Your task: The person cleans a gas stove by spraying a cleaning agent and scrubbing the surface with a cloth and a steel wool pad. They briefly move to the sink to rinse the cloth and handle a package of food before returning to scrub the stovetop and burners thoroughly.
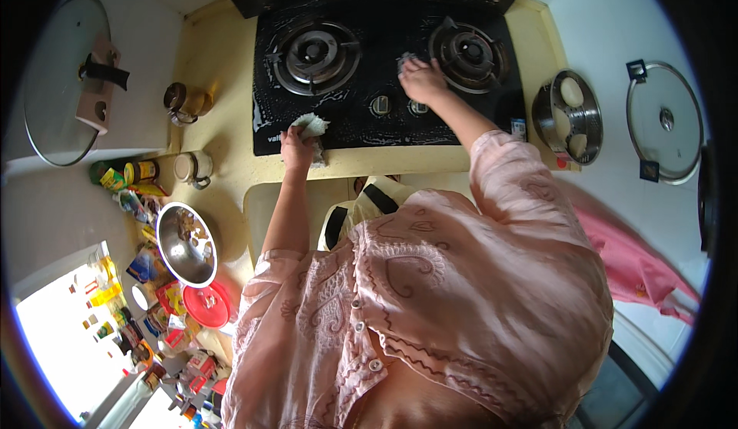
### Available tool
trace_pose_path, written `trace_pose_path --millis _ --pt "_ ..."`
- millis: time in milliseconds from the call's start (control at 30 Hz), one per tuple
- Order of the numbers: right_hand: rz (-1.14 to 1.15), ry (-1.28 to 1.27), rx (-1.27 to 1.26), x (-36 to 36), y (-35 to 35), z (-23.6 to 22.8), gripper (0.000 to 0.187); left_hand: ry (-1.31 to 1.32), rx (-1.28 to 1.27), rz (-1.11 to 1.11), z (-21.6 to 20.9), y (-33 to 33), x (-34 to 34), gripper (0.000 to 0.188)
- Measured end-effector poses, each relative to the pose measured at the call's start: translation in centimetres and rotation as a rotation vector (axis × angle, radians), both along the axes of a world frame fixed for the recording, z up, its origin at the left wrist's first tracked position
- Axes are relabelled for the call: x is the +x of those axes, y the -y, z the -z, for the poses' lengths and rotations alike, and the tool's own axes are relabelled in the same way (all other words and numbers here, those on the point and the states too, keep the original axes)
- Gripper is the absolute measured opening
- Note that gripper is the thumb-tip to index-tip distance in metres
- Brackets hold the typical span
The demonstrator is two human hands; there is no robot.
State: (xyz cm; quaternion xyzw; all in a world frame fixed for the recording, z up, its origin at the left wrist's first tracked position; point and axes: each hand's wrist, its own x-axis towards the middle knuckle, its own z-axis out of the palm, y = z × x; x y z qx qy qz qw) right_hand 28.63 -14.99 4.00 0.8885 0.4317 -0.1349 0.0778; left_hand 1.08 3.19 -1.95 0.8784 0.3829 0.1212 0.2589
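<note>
Ahead of me lies a black glass gas hob (378,41), its surface streaked with whitish, wet-looking suds. My left hand (297,149) is closed on a pale crumpled cloth (311,125) at the hob's front left edge, with part of the cloth hanging over the counter edge. Beside the right burner (471,51), my right hand (423,81) presses down, fingers over a small greyish scrubbing pad (405,59) that is mostly hidden. Two control knobs (380,105) sit near the front, one partly behind my right wrist. The left burner (314,54) has no hand on it.
On the left counter stand two glass mugs (195,167), a steel bowl (198,266) with scraps, a red lid (207,304) and many packets. A steel pot (546,114) stands right of the hob. Glass lids (667,146) hang on both side walls.
</note>
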Motion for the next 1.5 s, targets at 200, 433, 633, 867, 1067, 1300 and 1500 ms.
trace_pose_path --millis 200,433,633,867,1067,1300,1500 --pt "-0.003 -0.003 0.064 -0.9 1.7 1.8 0.048 0.019 0.042 0.033 0.0 -0.2 0.0 0.032" --pt "-0.064 -0.049 0.049 -1.9 0.4 0.0 0.049 0.145 -0.036 0.208 -3.2 4.5 4.6 0.029" --pt "-0.061 0.019 -0.004 2.4 -1.6 0.8 0.049 0.011 -0.082 0.222 -0.9 7.5 6.4 0.029" --pt "0.049 0.056 -0.034 10.4 -4.5 1.5 0.05 -0.036 -0.106 0.183 -2.2 7.7 7.3 0.026" --pt "0.164 0.039 -0.023 15.6 -6.1 1.1 0.052 -0.055 -0.077 0.099 -2.0 8.2 7.6 0.026" --pt "0.033 -0.013 0.068 16.5 -7.8 1.9 0.046 -0.079 -0.039 0.082 -1.7 8.2 7.7 0.027" --pt "0.133 0.079 0.024 18.6 -6.0 1.2 0.042 -0.145 -0.035 -0.034 -2.3 8.9 8.5 0.026"
